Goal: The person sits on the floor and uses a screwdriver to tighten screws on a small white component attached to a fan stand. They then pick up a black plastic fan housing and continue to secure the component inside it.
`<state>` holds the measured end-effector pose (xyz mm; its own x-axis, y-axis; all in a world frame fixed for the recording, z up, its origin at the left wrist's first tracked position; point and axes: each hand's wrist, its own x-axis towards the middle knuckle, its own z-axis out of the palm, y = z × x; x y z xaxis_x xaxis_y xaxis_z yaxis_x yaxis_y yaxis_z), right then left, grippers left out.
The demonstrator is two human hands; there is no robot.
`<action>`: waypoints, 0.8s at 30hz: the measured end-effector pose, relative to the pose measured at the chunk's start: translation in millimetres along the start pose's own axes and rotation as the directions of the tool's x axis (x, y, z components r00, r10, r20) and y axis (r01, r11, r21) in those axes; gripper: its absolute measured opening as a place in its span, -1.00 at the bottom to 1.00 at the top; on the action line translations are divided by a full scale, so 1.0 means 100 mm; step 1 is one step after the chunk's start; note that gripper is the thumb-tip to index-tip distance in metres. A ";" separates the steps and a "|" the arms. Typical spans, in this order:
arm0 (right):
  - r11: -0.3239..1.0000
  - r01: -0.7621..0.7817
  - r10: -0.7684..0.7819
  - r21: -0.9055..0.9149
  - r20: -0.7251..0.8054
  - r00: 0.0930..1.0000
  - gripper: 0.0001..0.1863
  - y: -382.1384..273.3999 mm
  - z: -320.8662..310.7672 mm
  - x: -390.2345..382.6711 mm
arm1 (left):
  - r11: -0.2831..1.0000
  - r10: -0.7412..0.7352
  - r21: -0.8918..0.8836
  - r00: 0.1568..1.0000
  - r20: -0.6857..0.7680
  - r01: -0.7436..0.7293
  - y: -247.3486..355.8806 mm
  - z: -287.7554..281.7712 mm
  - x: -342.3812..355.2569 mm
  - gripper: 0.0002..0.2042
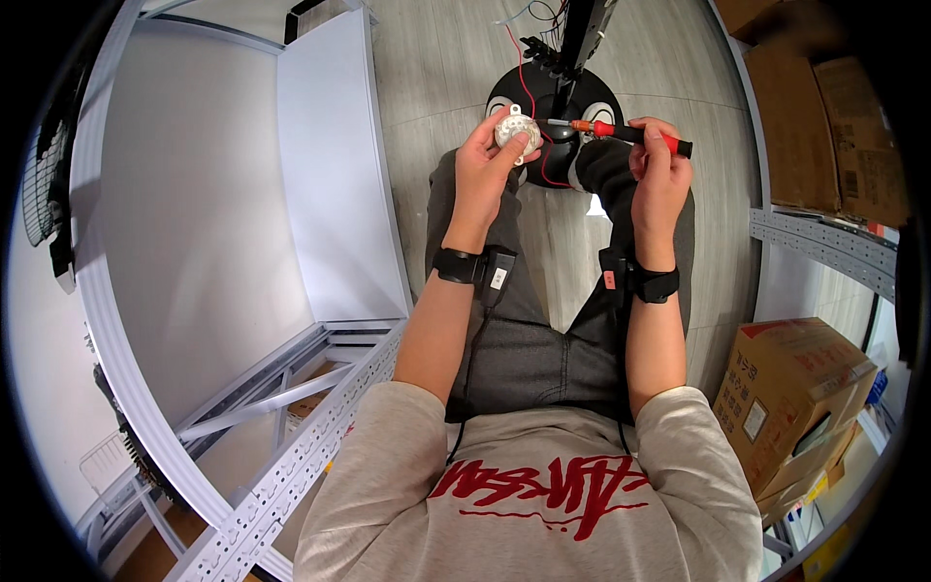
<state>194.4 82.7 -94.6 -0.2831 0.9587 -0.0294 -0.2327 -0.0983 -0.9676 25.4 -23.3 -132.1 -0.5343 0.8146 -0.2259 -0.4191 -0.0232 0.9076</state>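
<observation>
The left hand [482, 165] gripped a small round silvery motor part [516, 128] with red wires, while the right hand [659, 179] held a red-handled screwdriver [621, 132], tip just right of the part; the fastening looked unfinished, judging by that poised tip
</observation>
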 end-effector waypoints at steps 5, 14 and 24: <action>0.999 0.035 -0.035 -0.037 0.006 0.999 -0.79 -0.01 0.03 -0.02 | 1.000 -0.001 0.008 1.000 -0.008 0.001 0.00 0.00 0.00 -0.52; 0.997 0.047 -0.046 -0.061 0.014 0.999 -0.80 0.01 0.03 -0.02 | 1.000 0.006 0.003 1.000 -0.024 -0.006 -0.03 -0.01 0.01 -0.52; 0.994 0.060 -0.057 -0.087 0.032 0.998 -0.82 0.01 0.04 -0.04 | 1.000 0.004 0.005 1.000 -0.023 -0.004 -0.03 -0.01 0.01 -0.53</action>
<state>191.2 78.1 -94.4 -0.2992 0.9536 0.0342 -0.1678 -0.0173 -0.9857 25.5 -23.1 -135.1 -0.5527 0.8008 -0.2307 -0.4138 -0.0234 0.9101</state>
